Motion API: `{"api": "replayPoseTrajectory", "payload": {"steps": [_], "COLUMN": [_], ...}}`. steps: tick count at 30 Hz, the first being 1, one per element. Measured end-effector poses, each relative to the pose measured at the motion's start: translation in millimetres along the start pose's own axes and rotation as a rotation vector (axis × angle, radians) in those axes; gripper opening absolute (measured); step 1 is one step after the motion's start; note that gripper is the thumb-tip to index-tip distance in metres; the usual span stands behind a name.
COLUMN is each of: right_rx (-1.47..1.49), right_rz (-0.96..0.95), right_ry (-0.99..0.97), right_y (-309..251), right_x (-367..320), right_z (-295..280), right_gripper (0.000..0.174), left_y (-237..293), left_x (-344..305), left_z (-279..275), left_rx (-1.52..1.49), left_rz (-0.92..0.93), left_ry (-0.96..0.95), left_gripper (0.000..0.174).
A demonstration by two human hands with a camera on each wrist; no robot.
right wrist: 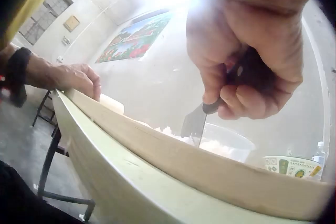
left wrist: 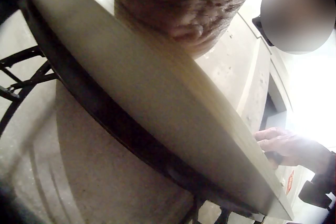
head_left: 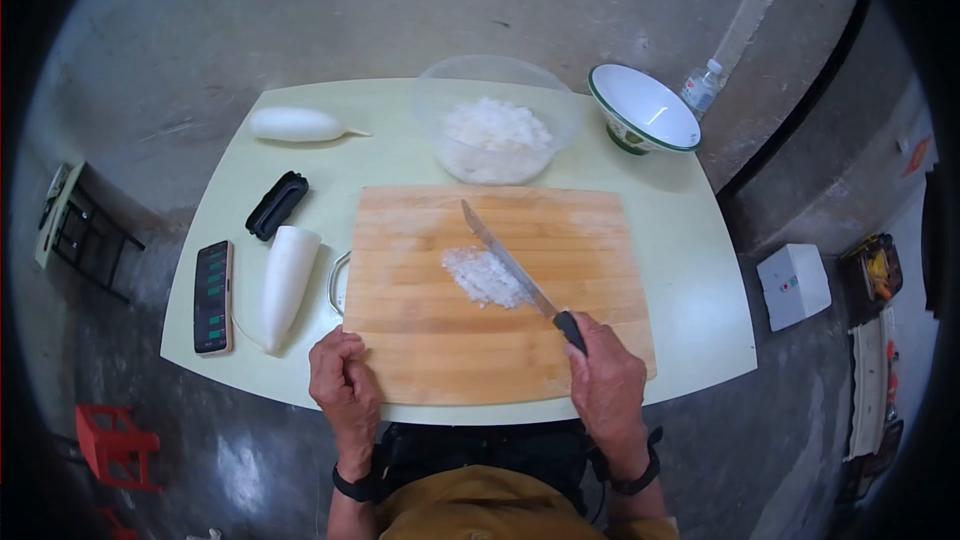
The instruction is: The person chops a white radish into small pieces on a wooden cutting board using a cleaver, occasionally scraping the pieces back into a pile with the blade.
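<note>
Brown shirt front (head_left: 480, 505) nearest the head camera, at the bottom edge; two hands reach forward from it, one dark band on each wrist.

Knife (head_left: 508, 257), count 1: over the middle of the cutting board (head_left: 420, 350). Long axis diagonal; handle toward the person and to the right, tip pointing away and to the left. Right hand (head_left: 608, 375) grasps the black handle, fingers wrapped round it; the right-wrist view confirms the grip. Left hand (head_left: 345, 380) is at the board's near left corner, fingers bent over the edge and holding it.

Chopped white pile (head_left: 480, 275), count 1: on the board, along the left side of the blade. Whether blade and pile touch, cannot tell.

White radishes, count 2. Far radish (head_left: 297, 125): lies crosswise at the table's far left, thin root pointing right. Near radish (head_left: 288, 280): left of the board, broad end away, root toward the person.

Bowls, count 2. Clear bowl (head_left: 560, 130): just beyond the board, holding more white shreds. Green-rimmed bowl (head_left: 650, 105): far right, tilted. Plastic bottle (head_left: 702, 87), count 1: beside it on the right.

Phone (head_left: 213, 298), count 1: left of the near radish, screen lit, long axis running near to far. Black case (head_left: 277, 206), count 1: between the two radishes, set diagonally. All on one pale table (head_left: 690, 320).
</note>
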State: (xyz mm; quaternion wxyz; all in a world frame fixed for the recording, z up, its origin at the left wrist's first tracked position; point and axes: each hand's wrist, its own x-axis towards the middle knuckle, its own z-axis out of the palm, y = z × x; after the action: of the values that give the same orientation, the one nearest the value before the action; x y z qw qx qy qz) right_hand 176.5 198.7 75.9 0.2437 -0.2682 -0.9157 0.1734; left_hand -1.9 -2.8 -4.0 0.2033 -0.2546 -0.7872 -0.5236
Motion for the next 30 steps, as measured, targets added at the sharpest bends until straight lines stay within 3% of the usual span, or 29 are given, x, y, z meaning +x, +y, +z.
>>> {"api": "replayPoseTrajectory", "payload": {"steps": [7, 13, 17, 20, 25, 30], "right_rx": [0.000, 0.066, 0.044, 0.075, -0.017, 0.003], "right_rz": [0.009, -0.047, -0.060, -0.041, 0.101, 0.221], "right_ry": [0.119, -0.030, -0.032, 0.077, 0.153, 0.122], "right_y": [20.1, 7.4, 10.3, 15.3, 29.9, 8.0], "right_x": [12.4, 9.0, 12.4, 12.1, 0.0, -21.7], "right_z": [-1.2, -2.0, -7.9, -10.5, -19.4, -18.2], "right_gripper": [0.036, 0.036, 0.036, 0.035, 0.033, 0.030], "left_y": [-1.4, -0.9, -1.3, -1.2, 1.8, 4.4], "left_x": [-0.5, -1.1, 0.2, -0.2, 1.3, 2.0], "left_z": [0.5, 0.7, 1.0, 0.7, 1.2, 0.5], "left_rx": [-0.017, -0.009, 0.010, 0.014, 0.012, 0.000], "left_rz": [0.013, -0.003, 0.018, 0.019, 0.014, 0.011], "left_ry": [0.012, 0.018, 0.016, 0.012, 0.019, 0.009], "left_gripper": [0.031, 0.032, 0.032, 0.031, 0.030, 0.029]}}
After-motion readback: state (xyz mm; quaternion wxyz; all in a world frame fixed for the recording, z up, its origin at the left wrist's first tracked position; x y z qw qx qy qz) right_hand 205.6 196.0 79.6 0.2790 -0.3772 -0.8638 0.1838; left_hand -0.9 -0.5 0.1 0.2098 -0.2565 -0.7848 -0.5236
